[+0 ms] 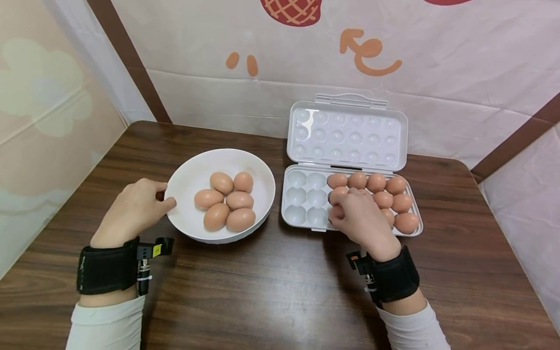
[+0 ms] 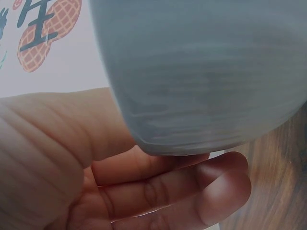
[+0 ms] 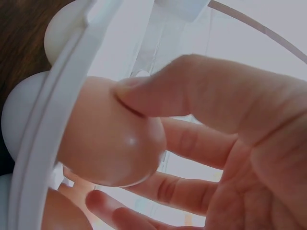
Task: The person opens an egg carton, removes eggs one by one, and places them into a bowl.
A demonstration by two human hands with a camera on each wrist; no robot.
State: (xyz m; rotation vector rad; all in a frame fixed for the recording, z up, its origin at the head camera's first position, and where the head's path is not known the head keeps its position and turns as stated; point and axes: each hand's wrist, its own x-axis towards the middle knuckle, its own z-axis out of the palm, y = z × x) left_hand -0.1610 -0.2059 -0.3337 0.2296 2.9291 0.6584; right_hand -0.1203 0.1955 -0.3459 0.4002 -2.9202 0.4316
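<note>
On the left of the head view, my left hand [image 1: 135, 209] holds the rim of a white bowl [image 1: 180, 206], thumb over the edge and fingers beneath. The left wrist view shows the bowl's grey-looking outer wall [image 2: 206, 81] between thumb and fingers. Several brown eggs [image 1: 216, 217] lie in the bowl. My right hand [image 1: 360, 221] is over the front row of an opened white egg carton [image 1: 295, 214]. In the right wrist view, its thumb and fingers pinch a brown egg [image 3: 115, 139] seated in a front cup; the head view hides this egg behind the hand.
Other brown eggs [image 1: 406, 222] fill the carton's right side, while its two left columns hold none. The raised lid [image 1: 347, 133] leans back by a printed cloth [image 1: 197, 92]. Bowl and carton stand apart on a dark wooden table [image 1: 262, 291].
</note>
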